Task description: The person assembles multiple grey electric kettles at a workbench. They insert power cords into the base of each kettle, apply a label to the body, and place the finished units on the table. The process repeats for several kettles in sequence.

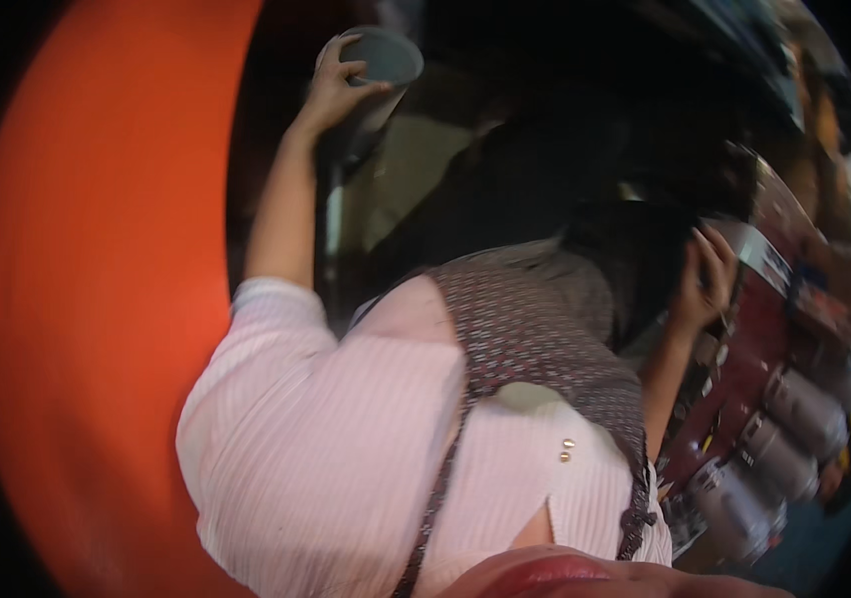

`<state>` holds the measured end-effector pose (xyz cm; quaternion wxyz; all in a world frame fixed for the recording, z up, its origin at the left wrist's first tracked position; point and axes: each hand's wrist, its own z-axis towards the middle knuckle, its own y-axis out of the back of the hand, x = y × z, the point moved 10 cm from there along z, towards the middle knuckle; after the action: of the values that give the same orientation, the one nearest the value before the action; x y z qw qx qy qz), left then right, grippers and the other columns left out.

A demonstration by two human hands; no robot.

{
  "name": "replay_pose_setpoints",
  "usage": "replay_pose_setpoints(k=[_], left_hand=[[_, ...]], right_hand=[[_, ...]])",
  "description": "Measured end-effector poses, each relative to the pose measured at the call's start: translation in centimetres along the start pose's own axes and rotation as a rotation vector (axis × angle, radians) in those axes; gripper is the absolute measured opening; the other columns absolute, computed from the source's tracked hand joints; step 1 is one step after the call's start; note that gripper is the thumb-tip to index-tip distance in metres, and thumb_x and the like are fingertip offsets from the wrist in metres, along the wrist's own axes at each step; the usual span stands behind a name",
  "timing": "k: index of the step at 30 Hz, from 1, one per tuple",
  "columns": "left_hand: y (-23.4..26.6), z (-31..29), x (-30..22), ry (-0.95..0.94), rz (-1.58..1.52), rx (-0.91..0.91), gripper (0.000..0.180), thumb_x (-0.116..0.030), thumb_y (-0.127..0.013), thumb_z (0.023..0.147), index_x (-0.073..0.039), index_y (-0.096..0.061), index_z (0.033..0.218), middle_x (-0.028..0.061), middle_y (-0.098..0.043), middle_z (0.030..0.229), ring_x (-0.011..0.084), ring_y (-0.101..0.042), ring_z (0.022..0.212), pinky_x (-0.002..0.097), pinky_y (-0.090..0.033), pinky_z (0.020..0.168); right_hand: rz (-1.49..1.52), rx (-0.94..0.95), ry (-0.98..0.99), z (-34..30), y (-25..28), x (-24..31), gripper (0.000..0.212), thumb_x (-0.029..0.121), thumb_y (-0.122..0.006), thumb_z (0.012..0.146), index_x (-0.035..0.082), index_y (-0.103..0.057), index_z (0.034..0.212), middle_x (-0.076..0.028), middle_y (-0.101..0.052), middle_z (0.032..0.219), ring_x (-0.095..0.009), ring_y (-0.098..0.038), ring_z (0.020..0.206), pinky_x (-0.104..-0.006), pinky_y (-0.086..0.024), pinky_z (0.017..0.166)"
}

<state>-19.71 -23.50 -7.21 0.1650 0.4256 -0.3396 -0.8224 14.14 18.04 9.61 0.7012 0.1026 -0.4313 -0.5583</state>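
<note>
left hand stretched forward, clamped on the rim of 1 grey cup, right hand bent, well apart, its grip unclear, near red counter, at least 3 jars

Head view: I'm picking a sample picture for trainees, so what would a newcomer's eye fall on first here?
Probably the broad, bright orange surface filling the left side. Next might come the grey cup held in the left hand near the top, against a dark background. The pale pink ribbed top also stands out across the lower middle, with a patterned apron over it.
</note>
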Motion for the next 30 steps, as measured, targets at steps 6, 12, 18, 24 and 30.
replay_pose_setpoints(k=[6, 12, 18, 24, 30], left_hand=[[7.3, 7.1, -36.9, -0.973, -0.445, -0.042, 0.021, -0.021, -0.082, 0.079, -0.003, -0.071, 0.081, 0.0126, -0.060, 0.114, 0.0360, -0.057, 0.109, 0.0425, -0.048, 0.092], [4.0, 13.0, -50.4, -0.914, -1.405, 0.705, 0.036, -0.040, -0.063, 0.088, -0.004, -0.067, 0.096, 0.0125, -0.060, 0.121, 0.0292, -0.060, 0.105, 0.0404, -0.047, 0.094], [-13.7, 12.5, -53.5, -0.627, -0.896, 0.685, 0.032, -0.029, -0.053, 0.102, 0.000, -0.066, 0.107, 0.0081, -0.068, 0.099, 0.0164, -0.061, 0.091, 0.0301, -0.048, 0.086], [-21.2, 13.3, -47.9, -0.350, -0.616, 0.771, 0.021, -0.012, -0.058, 0.096, -0.004, -0.071, 0.111, 0.0055, -0.070, 0.089, 0.0133, -0.063, 0.083, 0.0289, -0.050, 0.082], [-20.5, 13.2, -49.5, -0.459, -0.824, 0.909, 0.034, -0.004, -0.060, 0.093, -0.005, -0.059, 0.127, 0.0049, -0.068, 0.102, 0.0115, -0.062, 0.095, 0.0254, -0.049, 0.084]], right_hand=[[0.197, 0.064, 0.297, 5.3, 1.7, 9.4, 0.066, 0.029, -0.087, 0.071, 0.007, -0.062, 0.128, -0.014, -0.060, 0.134, -0.029, -0.055, 0.127, -0.0419, -0.040, 0.111], [-0.065, -0.177, 0.643, 8.0, 13.3, 15.7, 0.061, 0.024, -0.089, 0.069, 0.002, -0.063, 0.120, -0.008, -0.067, 0.117, -0.020, -0.060, 0.098, -0.0335, -0.043, 0.092], [0.069, -0.169, -0.055, 11.0, 10.3, -0.8, 0.065, 0.020, -0.080, 0.082, 0.017, -0.049, 0.139, -0.005, -0.064, 0.074, -0.015, -0.059, 0.062, -0.0296, -0.048, 0.058], [-0.238, -0.523, 0.216, 7.2, 12.1, -3.2, 0.024, 0.012, -0.076, 0.085, 0.010, -0.073, 0.109, -0.004, -0.065, 0.074, -0.014, -0.064, 0.071, -0.0268, -0.051, 0.068], [1.020, -0.378, -0.638, 3.9, 4.8, -10.5, 0.011, 0.010, -0.077, 0.085, 0.001, -0.074, 0.092, -0.003, -0.069, 0.080, -0.008, -0.060, 0.070, -0.0219, -0.046, 0.063]])
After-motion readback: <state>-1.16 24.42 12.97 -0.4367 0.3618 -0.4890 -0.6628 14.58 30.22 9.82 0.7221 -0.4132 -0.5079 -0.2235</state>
